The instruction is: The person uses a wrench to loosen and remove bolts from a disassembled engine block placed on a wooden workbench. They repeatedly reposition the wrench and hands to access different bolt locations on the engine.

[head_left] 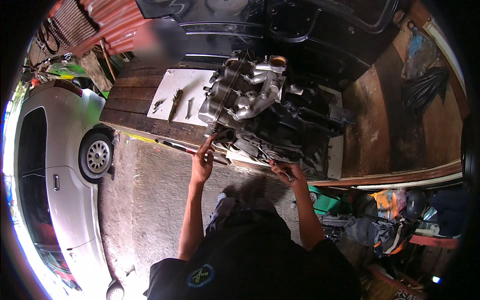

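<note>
- The person's black shirt [270,270] fills the lower edge, a round badge on its chest, both bare forearms reaching forward over the floor [150,200]
- The right hand [291,173] is closed around a slim metal tool [265,154], whose end points at the engine's near side; its exact kind cannot be told
- The left hand [202,162] has its index finger stretched out to the engine's near-left corner, beside a dark pipe [227,135]; whether it grips anything cannot be told
- The engine [241,95] sits on the bench [127,95] just beyond both hands, silvery pipework on top, black parts to the right
- Left of it, a white board [197,80] bears a wrench [189,108] and a dark brush-like thing [175,104]
- A green box [326,204] stands near the right forearm
- Well to the left is a silver car [75,205]
- Behind the engine rises a black panel [225,30]; a black bag [425,92] hangs at far right
</note>
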Tool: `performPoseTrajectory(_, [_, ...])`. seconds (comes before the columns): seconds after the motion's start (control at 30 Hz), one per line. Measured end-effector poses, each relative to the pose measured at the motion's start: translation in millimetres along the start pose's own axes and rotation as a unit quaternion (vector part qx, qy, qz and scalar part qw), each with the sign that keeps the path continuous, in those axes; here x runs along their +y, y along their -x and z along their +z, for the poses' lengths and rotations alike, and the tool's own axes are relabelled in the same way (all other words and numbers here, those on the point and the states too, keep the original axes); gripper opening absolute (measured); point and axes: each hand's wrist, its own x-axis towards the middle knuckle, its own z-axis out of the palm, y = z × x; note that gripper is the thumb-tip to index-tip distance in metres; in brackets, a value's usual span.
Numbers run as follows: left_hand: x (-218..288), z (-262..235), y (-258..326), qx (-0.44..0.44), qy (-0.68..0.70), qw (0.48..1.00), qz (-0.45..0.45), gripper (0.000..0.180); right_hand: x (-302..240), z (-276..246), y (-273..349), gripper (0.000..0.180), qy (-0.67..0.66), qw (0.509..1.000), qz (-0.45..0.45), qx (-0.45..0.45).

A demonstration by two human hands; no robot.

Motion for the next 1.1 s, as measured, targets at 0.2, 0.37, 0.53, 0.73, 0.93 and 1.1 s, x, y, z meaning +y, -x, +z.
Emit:
performPoseTrajectory(0.2, [4, 2, 1, 0.007, -0.001, 1.0, 0.003, 0.061, 29, 25, -3, 0.044, -0.148, 0.987, -0.056, -0.016])
performPoseTrajectory(0.37, [-5, 1, 1, 0.002, -0.015, 1.0, -0.006, 0.06, 50, 46, -28, 0.024, -0.19, 0.98, -0.061, -0.024])
performPoseTrajectory(0.53, [-4, -1, 3, -0.002, 0.016, 1.0, -0.024, 0.06, 75, 42, -70, 0.011, 0.025, 0.989, -0.143, 0.007])
performPoseTrajectory(0.73, [-3, -11, -3, -0.043, 0.063, 0.997, -0.03, 0.06, 94, 22, -134, 0.002, 0.112, 0.98, -0.166, 0.003])
performPoseTrajectory(0.93, [-11, -21, -8, -0.075, 0.066, 0.995, 0.006, 0.046, 112, 9, -166, 0.011, 0.239, 0.92, -0.304, 0.06])
performPoseTrajectory(1.1, [3, -20, -7, -0.058, 0.01, 0.998, 0.003, 0.056, 120, -4, -177, 0.015, 0.327, 0.84, -0.414, 0.127])
